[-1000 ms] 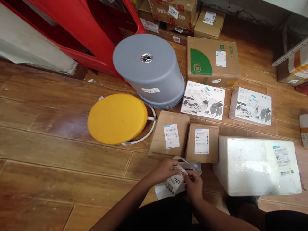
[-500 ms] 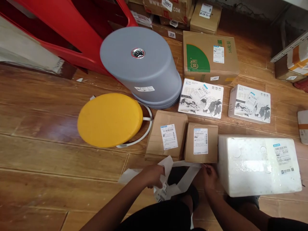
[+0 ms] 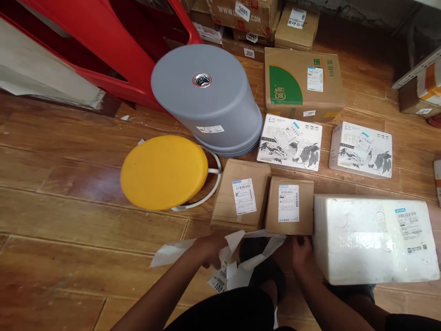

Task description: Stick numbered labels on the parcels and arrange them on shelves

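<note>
My left hand (image 3: 211, 250) is closed on a strip of white label paper (image 3: 166, 253). Printed labels (image 3: 219, 280) hang below that hand, one reading 1001. The strip's loose band loops across toward the front of the smaller brown carton (image 3: 292, 193). Against that carton's lower front edge is my right hand (image 3: 302, 252), its fingers curled and partly hidden; what they pinch, if anything, does not show. Just left stands another brown carton (image 3: 225, 195) with a shipping label on top. A white foam box (image 3: 365, 257) sits close beside my right hand.
Two white cow-print boxes (image 3: 272, 156) (image 3: 347, 168) lie beyond the cartons, with a green-marked carton (image 3: 299, 99) behind. A yellow-seated stool (image 3: 161, 172) and stacked grey stools (image 3: 220, 103) stand left. A red plastic piece (image 3: 138, 59) and more cartons (image 3: 296, 34) are farther back.
My left hand has moved slightly left and down with the label strip, so the band is stretched wider. My right hand has come up closer against the small carton's front. The camera view shifted a little.
</note>
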Demonstrator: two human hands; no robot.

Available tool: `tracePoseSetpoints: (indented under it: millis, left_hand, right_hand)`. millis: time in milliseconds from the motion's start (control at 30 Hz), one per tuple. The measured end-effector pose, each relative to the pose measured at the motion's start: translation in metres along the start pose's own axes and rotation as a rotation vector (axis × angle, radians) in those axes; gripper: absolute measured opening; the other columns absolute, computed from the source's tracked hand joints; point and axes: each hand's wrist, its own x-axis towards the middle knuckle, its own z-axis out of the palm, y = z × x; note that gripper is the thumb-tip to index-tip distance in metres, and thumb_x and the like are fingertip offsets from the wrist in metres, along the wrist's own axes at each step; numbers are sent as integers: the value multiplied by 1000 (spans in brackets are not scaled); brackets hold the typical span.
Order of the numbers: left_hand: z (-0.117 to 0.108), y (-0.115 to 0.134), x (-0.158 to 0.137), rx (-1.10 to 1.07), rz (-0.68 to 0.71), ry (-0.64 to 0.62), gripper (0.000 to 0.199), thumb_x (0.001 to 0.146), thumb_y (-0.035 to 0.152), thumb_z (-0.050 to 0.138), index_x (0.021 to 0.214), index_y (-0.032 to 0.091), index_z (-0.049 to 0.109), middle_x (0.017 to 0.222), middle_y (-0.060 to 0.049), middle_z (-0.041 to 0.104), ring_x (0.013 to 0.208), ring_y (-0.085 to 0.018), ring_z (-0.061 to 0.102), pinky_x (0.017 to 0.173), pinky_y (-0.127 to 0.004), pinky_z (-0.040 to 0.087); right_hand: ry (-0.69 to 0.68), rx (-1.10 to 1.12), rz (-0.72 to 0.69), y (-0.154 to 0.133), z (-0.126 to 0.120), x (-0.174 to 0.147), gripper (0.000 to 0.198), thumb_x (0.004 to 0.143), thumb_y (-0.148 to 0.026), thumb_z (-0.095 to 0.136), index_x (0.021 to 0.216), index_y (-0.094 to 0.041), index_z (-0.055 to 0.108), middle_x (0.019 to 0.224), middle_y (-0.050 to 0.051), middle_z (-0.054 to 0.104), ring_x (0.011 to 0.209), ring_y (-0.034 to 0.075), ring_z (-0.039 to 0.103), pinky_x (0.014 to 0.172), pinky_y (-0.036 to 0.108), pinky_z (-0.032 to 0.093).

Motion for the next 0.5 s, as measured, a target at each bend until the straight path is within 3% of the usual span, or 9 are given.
tracePoseSetpoints:
  millis: [167, 267, 400, 500]
  left_hand:
    - [-7, 28, -17, -48, 88, -9, 32, 67, 27, 66, 97, 20, 76, 72, -5, 74, 56, -21, 67, 60, -29, 51]
    - [-19, 43, -32, -81, 200, -7, 20, 72, 35, 64, 79, 19, 74, 59, -2, 66, 50, -19, 63, 53, -26, 46]
    - [-41, 65, -40, 18, 347, 280, 24, 79, 42, 60, 74, 21, 72, 75, -5, 73, 73, -25, 69, 66, -30, 47]
    - [-53, 82, -36, 94, 294, 443, 38, 91, 48, 49, 86, 20, 74, 93, -12, 76, 94, -31, 69, 77, -35, 48]
  right_hand:
    - [-45, -7, -16, -10, -5, -9, 38, 70, -64, 61, 71, -25, 60, 71, 9, 70, 72, 27, 65, 71, 41, 50]
    - [-73, -24, -44, -15, -12, -20, 46, 71, -71, 60, 68, -25, 56, 66, 5, 66, 67, 24, 61, 68, 38, 48]
    - [-120, -66, -59, -21, -27, -38, 55, 70, -79, 60, 62, -26, 47, 56, -1, 54, 56, 19, 51, 59, 33, 44]
    - [-225, -63, -138, -40, -45, -48, 53, 74, -74, 65, 62, -24, 49, 58, -2, 53, 57, 17, 50, 58, 31, 44]
